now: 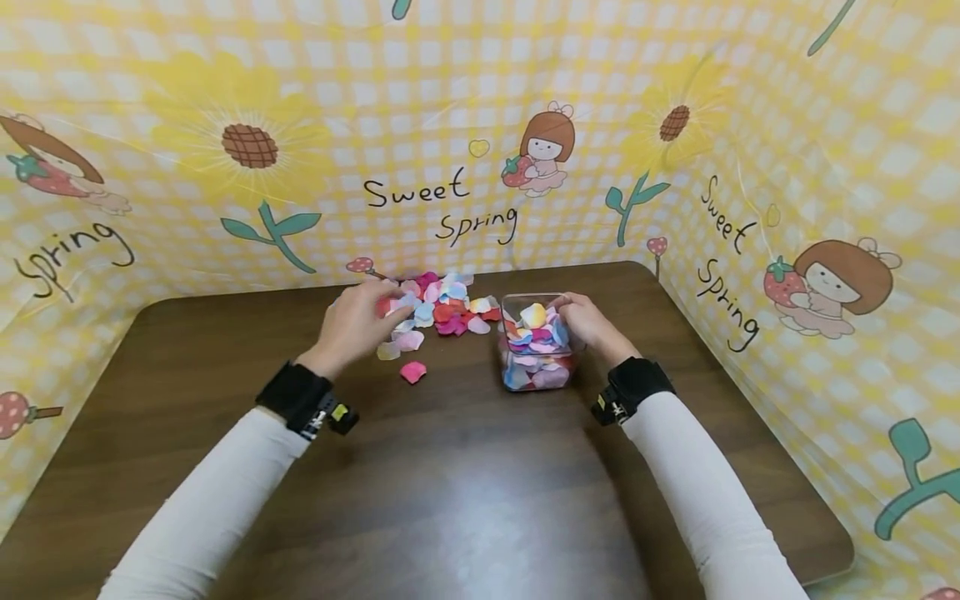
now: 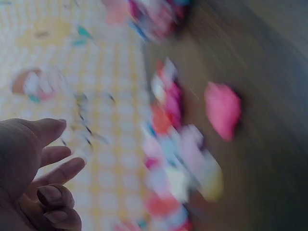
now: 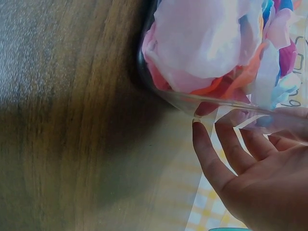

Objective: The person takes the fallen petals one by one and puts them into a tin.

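Note:
A clear plastic box [image 1: 538, 367], filled with multicoloured artificial flower petals, stands upright on the table. My right hand [image 1: 588, 323] holds it by the right side near the rim. In the right wrist view, the right hand's curved fingers [image 3: 204, 154] lie against the transparent wall; the thumb is not plain to see there. To the left, my left hand [image 1: 358, 323] hovers at the left edge of a loose heap of petals [image 1: 450, 310]. Its fingers [image 2: 65, 171] are loosely bent, and no petal shows between them in the left wrist view. One pink petal [image 1: 413, 372] lies apart, nearer me.
The dark wooden table [image 1: 465, 500] has rounded corners. A yellow checked cloth [image 1: 420, 125] with printed sunflowers and lettering hangs behind the table and along its sides. The petal heap reaches close to the table's back edge.

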`<action>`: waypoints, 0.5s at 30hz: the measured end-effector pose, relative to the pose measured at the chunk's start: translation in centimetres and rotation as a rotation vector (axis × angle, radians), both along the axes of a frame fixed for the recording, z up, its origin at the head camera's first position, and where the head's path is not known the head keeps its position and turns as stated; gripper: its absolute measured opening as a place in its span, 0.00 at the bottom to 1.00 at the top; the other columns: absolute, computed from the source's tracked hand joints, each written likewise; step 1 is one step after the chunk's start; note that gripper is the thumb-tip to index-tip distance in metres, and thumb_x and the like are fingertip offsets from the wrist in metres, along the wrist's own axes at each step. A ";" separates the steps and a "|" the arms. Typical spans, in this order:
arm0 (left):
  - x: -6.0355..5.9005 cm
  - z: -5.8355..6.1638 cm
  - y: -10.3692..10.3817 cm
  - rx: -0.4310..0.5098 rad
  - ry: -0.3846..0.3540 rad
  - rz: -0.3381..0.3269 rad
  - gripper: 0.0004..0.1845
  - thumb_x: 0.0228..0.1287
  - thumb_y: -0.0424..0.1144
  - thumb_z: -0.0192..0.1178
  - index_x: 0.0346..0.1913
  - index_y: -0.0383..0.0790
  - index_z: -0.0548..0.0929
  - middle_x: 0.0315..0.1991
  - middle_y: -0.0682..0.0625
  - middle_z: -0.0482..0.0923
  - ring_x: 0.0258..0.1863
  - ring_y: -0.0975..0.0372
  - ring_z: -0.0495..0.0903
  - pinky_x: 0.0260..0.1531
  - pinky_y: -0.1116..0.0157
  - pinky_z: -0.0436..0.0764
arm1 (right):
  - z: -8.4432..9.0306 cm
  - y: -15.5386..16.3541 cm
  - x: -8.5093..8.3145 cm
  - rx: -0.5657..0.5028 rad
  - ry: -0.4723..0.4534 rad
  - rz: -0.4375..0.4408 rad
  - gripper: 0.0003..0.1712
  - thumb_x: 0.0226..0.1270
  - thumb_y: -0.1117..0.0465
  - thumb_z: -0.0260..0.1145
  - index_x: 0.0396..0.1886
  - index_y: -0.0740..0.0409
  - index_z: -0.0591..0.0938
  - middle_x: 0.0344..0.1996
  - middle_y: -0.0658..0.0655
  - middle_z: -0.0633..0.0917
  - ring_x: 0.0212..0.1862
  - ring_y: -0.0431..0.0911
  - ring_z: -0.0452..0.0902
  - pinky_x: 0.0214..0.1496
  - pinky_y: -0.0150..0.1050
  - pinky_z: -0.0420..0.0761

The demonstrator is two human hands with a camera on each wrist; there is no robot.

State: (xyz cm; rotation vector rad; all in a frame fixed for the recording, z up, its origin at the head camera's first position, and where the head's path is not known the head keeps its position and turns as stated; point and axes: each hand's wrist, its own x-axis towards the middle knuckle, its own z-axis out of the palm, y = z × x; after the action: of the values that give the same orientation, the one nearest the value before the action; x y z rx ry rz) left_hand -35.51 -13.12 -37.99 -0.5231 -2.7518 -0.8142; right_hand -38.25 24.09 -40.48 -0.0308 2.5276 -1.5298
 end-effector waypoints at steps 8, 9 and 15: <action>-1.5 -5.1 -2.4 -0.162 -0.310 0.041 0.23 0.68 0.55 0.65 0.52 0.38 0.86 0.46 0.42 0.85 0.43 0.48 0.82 0.35 0.48 0.78 | 0.0 0.8 0.1 0.013 0.009 -0.011 0.25 0.67 0.68 0.46 0.61 0.72 0.74 0.64 0.70 0.73 0.63 0.61 0.66 0.69 0.57 0.64; -1.8 -5.6 -2.2 -0.155 -0.336 0.057 0.24 0.67 0.57 0.65 0.50 0.38 0.86 0.44 0.42 0.84 0.42 0.49 0.81 0.34 0.50 0.76 | 0.0 0.7 0.1 0.010 0.008 -0.008 0.25 0.67 0.68 0.46 0.61 0.72 0.74 0.64 0.70 0.73 0.63 0.61 0.67 0.68 0.57 0.64; -2.9 -6.6 -1.1 -0.034 -0.356 0.064 0.16 0.62 0.46 0.72 0.34 0.34 0.86 0.28 0.45 0.80 0.30 0.54 0.76 0.28 0.61 0.71 | -0.1 0.3 -0.2 0.007 0.020 0.001 0.25 0.68 0.67 0.46 0.60 0.71 0.75 0.62 0.69 0.74 0.61 0.59 0.68 0.65 0.53 0.66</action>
State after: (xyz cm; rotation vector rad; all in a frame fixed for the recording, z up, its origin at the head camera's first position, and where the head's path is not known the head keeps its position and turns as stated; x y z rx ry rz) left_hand -38.37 -14.22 -44.57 -0.3188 -3.0901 -0.9246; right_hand -38.49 24.34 -40.55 -0.0465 2.5476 -1.5275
